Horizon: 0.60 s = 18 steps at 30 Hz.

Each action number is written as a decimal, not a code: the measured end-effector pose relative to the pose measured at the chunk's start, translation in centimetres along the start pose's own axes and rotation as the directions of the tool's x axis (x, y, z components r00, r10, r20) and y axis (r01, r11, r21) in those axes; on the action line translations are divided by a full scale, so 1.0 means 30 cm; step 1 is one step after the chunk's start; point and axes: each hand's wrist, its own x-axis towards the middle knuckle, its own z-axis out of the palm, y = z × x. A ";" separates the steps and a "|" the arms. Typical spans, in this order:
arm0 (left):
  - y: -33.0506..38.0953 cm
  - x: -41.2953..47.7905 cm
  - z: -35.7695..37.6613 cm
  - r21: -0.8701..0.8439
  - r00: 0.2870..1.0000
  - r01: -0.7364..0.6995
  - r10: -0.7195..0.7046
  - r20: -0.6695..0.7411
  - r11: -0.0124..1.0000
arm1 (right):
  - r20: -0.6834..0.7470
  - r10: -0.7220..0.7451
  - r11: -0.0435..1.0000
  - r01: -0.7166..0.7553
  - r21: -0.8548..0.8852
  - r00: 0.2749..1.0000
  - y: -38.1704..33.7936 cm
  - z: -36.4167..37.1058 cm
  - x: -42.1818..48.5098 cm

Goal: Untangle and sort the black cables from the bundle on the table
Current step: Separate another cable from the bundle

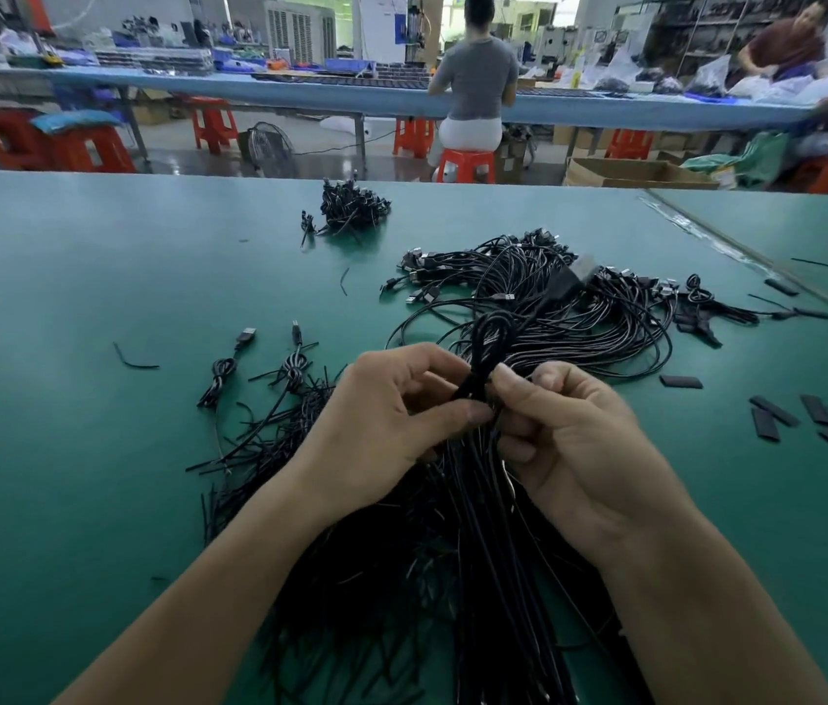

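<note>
Fingers (473, 412) of left hand (391, 424), right hand (569, 440), pinching looped cable (472, 371), perhaps knotted

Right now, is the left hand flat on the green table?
No, the left hand and right hand both pinch a looped black cable above the green table.

1 big cable bundle (554, 307), 1 small far pile (353, 206), 2 coiled cables (218, 376)

- Far ahead of you: a person in grey (475, 73) on a red stool (466, 164) — back turned.
- Far left: a floor fan (269, 145).
- Your right: flat black strips (681, 382) on the green table (71, 297).
</note>
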 end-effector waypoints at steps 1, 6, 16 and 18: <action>0.000 0.001 -0.006 0.026 1.000 -0.003 0.003 -0.008 1.000 | -0.003 0.023 1.000 -0.023 0.010 1.000 0.006 0.001 0.001; -0.008 0.020 -0.065 0.179 0.956 0.029 0.025 -0.292 0.983 | -0.001 -0.002 0.989 0.002 -0.150 1.000 0.007 -0.003 0.000; -0.184 0.004 -0.326 0.156 0.598 0.368 -0.104 -0.795 0.917 | 0.099 -0.155 0.115 0.117 -0.986 0.983 0.064 -0.072 0.006; -0.213 0.003 -0.337 0.137 0.579 0.409 -0.141 -0.803 0.902 | 0.114 -0.132 0.007 0.116 -0.993 0.985 0.090 -0.063 -0.005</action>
